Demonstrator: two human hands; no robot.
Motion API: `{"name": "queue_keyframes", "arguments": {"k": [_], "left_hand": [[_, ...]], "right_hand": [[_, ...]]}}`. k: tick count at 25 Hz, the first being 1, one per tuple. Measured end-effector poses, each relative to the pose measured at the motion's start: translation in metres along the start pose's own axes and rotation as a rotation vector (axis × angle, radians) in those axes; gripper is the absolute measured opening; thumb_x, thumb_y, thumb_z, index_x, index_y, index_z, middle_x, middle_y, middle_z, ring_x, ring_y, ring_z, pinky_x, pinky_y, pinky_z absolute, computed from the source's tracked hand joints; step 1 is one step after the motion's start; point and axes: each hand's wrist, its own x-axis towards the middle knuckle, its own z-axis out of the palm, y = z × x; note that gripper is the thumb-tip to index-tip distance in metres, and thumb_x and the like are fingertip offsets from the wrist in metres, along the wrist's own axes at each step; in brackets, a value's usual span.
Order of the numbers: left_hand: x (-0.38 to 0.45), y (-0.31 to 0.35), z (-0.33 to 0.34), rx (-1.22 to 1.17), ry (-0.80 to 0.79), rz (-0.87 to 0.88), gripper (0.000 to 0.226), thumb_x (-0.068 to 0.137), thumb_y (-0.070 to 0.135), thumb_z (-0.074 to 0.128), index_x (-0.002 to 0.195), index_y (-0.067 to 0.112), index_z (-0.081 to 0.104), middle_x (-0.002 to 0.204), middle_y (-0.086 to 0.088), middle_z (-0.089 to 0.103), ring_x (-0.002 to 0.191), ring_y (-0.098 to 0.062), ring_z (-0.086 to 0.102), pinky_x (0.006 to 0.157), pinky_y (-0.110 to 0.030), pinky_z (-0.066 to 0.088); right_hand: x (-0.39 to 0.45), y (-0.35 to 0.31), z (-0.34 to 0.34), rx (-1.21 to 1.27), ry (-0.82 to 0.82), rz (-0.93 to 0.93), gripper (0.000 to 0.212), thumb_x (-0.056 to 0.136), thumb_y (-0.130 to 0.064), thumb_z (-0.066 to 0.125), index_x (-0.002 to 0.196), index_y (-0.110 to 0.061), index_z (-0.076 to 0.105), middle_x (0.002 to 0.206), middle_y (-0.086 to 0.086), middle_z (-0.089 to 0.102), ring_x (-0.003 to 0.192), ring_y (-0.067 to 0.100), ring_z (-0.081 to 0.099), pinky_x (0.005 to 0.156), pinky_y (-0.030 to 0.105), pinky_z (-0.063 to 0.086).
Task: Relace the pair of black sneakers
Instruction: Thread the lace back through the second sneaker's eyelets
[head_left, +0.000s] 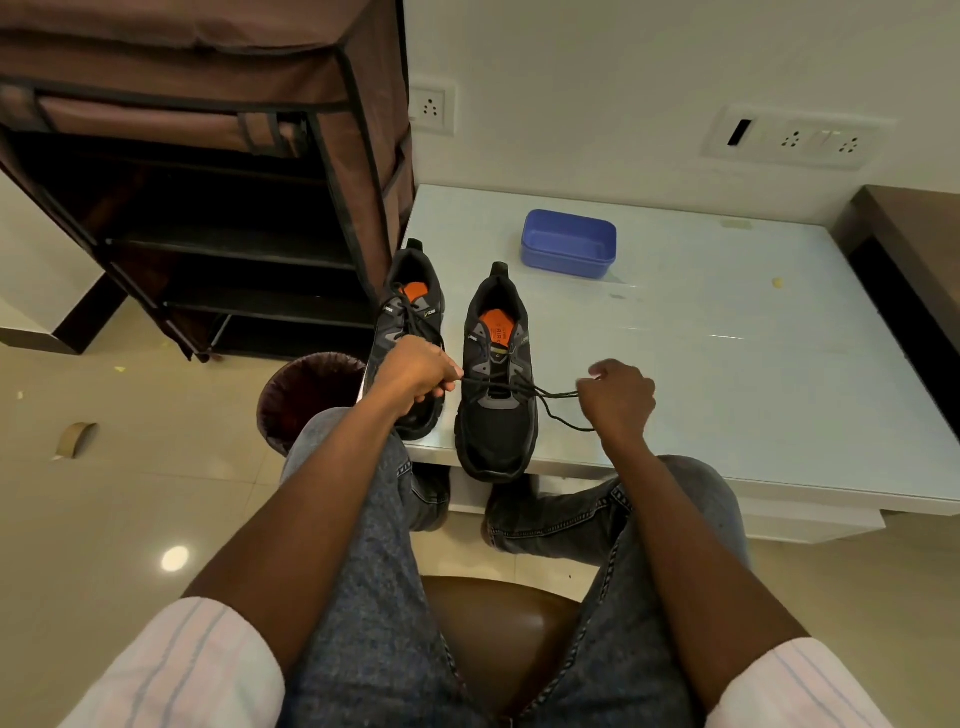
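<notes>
Two black mesh sneakers (496, 384) stand on the white glossy tabletop (727, 338). Left hand (415, 371) and right hand (618, 397) each pinch an end of the thin black shoelace (550, 402), pulled sideways.

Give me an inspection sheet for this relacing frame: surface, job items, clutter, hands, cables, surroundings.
Surface: glossy white table, small crumb near its right edge.
Job items: right sneaker partly laced; left sneaker beside it at the table edge.
Clutter: blue tub behind the sneakers.
Hands: left hand and right hand each pinch an end of the black lace.
Cables: nothing seen.
Surroundings: brown shoe rack, bin, wall sockets, tape roll on floor.
</notes>
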Motion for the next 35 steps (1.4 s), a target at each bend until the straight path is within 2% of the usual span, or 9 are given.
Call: {"name": "queue_keyframes", "arguments": {"k": [3, 6, 10, 16, 19, 21, 23, 26, 35], "left_hand": [[-0.006, 0.004, 0.011, -0.077, -0.166, 0.084, 0.006, 0.087, 0.01, 0.074, 0.088, 0.004, 0.072, 0.072, -0.008, 0.07, 0.051, -0.008, 0.054, 0.044, -0.017, 0.036], [-0.01, 0.006, 0.017, -0.165, -0.243, 0.124, 0.011, 0.085, 0.008, 0.074, 0.092, -0.001, 0.073, 0.077, -0.012, 0.072, 0.055, -0.01, 0.057, 0.046, -0.017, 0.039], [-0.01, 0.007, 0.01, -0.154, -0.178, 0.037, 0.002, 0.086, 0.007, 0.074, 0.085, 0.005, 0.073, 0.074, -0.008, 0.073, 0.055, -0.009, 0.06, 0.049, -0.019, 0.04], [-0.009, 0.007, 0.009, -0.209, -0.129, -0.005, 0.007, 0.092, -0.002, 0.063, 0.094, 0.001, 0.069, 0.084, -0.015, 0.073, 0.064, -0.014, 0.067, 0.056, -0.021, 0.055], [-0.011, 0.005, 0.012, -0.17, -0.101, 0.018, 0.008, 0.092, 0.004, 0.067, 0.09, -0.003, 0.065, 0.075, -0.016, 0.069, 0.057, -0.016, 0.065, 0.051, -0.022, 0.055], [-0.012, 0.004, 0.015, -0.138, -0.097, 0.036, 0.012, 0.091, 0.009, 0.071, 0.087, -0.002, 0.065, 0.069, -0.013, 0.067, 0.054, -0.015, 0.062, 0.048, -0.021, 0.053], [-0.011, 0.005, 0.017, -0.138, -0.094, 0.067, 0.016, 0.088, 0.012, 0.075, 0.087, -0.002, 0.068, 0.067, -0.011, 0.065, 0.052, -0.014, 0.059, 0.049, -0.021, 0.051], [-0.012, 0.005, 0.019, -0.164, -0.109, 0.097, 0.025, 0.086, 0.016, 0.077, 0.092, -0.007, 0.07, 0.065, -0.008, 0.064, 0.052, -0.012, 0.055, 0.05, -0.021, 0.047], [-0.011, 0.004, 0.027, -0.228, -0.099, 0.121, 0.024, 0.088, 0.02, 0.075, 0.086, -0.003, 0.071, 0.063, -0.006, 0.065, 0.051, -0.01, 0.056, 0.05, -0.02, 0.047]], "right_hand": [[-0.024, -0.022, 0.006, 0.249, -0.344, -0.357, 0.038, 0.085, -0.024, 0.074, 0.122, -0.02, 0.066, 0.118, -0.005, 0.067, 0.112, 0.009, 0.059, 0.095, 0.024, 0.044], [-0.037, -0.03, 0.013, 0.25, -0.559, -0.434, 0.025, 0.089, -0.018, 0.071, 0.114, -0.015, 0.071, 0.096, 0.001, 0.075, 0.09, 0.008, 0.069, 0.084, 0.022, 0.052], [-0.027, -0.023, 0.006, 0.315, -0.359, -0.258, 0.013, 0.092, -0.013, 0.062, 0.087, -0.012, 0.075, 0.069, 0.001, 0.07, 0.057, 0.003, 0.06, 0.063, 0.021, 0.049], [-0.016, -0.011, 0.017, 0.161, -0.167, 0.004, 0.021, 0.082, -0.012, 0.059, 0.078, 0.007, 0.066, 0.073, 0.023, 0.065, 0.058, 0.019, 0.052, 0.059, 0.034, 0.043], [-0.021, -0.011, 0.018, -0.065, -0.152, -0.056, 0.022, 0.082, -0.009, 0.057, 0.061, -0.005, 0.056, 0.062, 0.011, 0.055, 0.063, 0.023, 0.05, 0.061, 0.031, 0.04], [-0.029, -0.014, 0.016, -0.132, -0.095, -0.242, 0.009, 0.084, -0.012, 0.062, 0.084, -0.012, 0.072, 0.09, 0.006, 0.066, 0.094, 0.024, 0.056, 0.078, 0.03, 0.043], [-0.037, -0.02, 0.016, 0.04, -0.167, -0.417, 0.023, 0.088, -0.016, 0.068, 0.11, -0.014, 0.073, 0.111, -0.002, 0.066, 0.108, 0.014, 0.054, 0.087, 0.019, 0.039], [-0.041, -0.029, 0.021, 0.287, -0.36, -0.436, 0.023, 0.091, -0.016, 0.067, 0.112, -0.014, 0.073, 0.103, -0.006, 0.072, 0.094, 0.004, 0.063, 0.088, 0.02, 0.051], [-0.038, -0.024, 0.031, 0.462, -0.412, -0.325, 0.016, 0.092, -0.015, 0.066, 0.104, -0.015, 0.077, 0.095, -0.002, 0.076, 0.095, 0.012, 0.069, 0.09, 0.03, 0.055]]}}
